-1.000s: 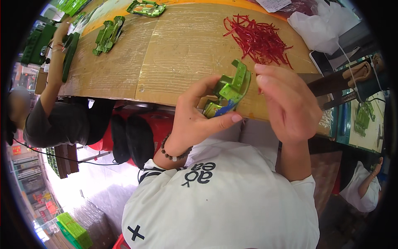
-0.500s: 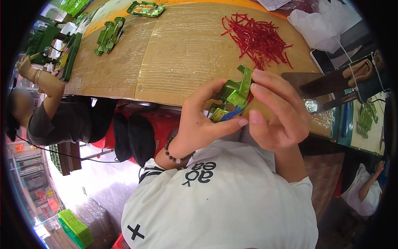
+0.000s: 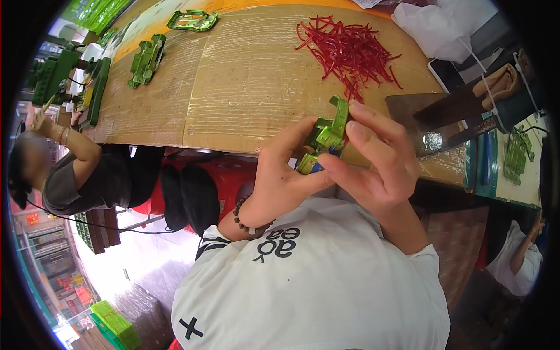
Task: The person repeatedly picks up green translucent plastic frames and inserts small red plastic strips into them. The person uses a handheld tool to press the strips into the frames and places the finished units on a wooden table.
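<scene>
A shiny green plastic toy car body is held above the table's near edge, with a bit of blue and yellow on its side. My left hand wraps its left side, thumb lying along the near end. The fingers of my right hand are bent against its right edge, and the thumb presses near its lower side. Whether a small piece sits between the right fingertips is hidden. Beyond my hands, a loose pile of thin red plastic strips lies on the cardboard-covered table.
Two more green car bodies, one upright-edged and one frame-like, lie at the far left. A green machine stands left, beside a co-worker's arm. At right are a dark flat blade-like plate, a phone and a white bag.
My right thumb has moved left onto the car body, and the right fingers have closed in on its edge. The view has shifted slightly, so the table items sit further left.
</scene>
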The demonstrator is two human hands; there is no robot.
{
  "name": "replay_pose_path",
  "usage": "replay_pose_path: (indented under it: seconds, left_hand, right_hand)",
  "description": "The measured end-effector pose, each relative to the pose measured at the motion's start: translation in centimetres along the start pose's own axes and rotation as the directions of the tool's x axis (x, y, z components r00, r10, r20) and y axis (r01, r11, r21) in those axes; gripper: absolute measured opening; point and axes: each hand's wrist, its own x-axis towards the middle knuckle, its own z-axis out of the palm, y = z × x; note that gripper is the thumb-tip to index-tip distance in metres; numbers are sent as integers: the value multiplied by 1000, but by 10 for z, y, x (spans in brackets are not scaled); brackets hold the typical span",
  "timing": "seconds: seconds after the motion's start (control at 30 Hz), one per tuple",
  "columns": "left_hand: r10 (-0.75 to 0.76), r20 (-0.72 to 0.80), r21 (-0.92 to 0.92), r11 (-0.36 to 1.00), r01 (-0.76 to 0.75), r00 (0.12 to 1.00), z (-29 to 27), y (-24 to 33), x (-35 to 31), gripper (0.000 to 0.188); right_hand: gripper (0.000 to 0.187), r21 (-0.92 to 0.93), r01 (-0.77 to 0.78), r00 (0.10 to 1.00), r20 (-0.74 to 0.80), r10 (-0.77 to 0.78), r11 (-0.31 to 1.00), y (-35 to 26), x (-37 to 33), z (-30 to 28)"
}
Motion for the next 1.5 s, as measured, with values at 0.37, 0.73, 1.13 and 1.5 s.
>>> replay_pose_path:
  seconds: [0.37, 0.73, 1.13, 1.5]
  left_hand:
    - [28, 2, -28, 999, -28, 1000, 4, 4, 0, 66]
    - [-120, 634, -507, 682, 527, 764, -19, 10, 6, 61]
    - [116, 909, -416, 206, 886, 400, -1, -3, 4, 61]
    - [186, 909, -403, 161, 901, 374, 0, -14, -2, 65]
  right_hand:
    - [29, 198, -200, 979, 69, 190, 960, -2, 8, -20]
    - [28, 667, -101, 980, 195, -42, 738, 12, 24, -37]
    - [27, 855, -122, 957, 237, -169, 505, 19, 19, -37]
    - [31, 819, -184, 901, 361, -239, 544, 18, 15, -42]
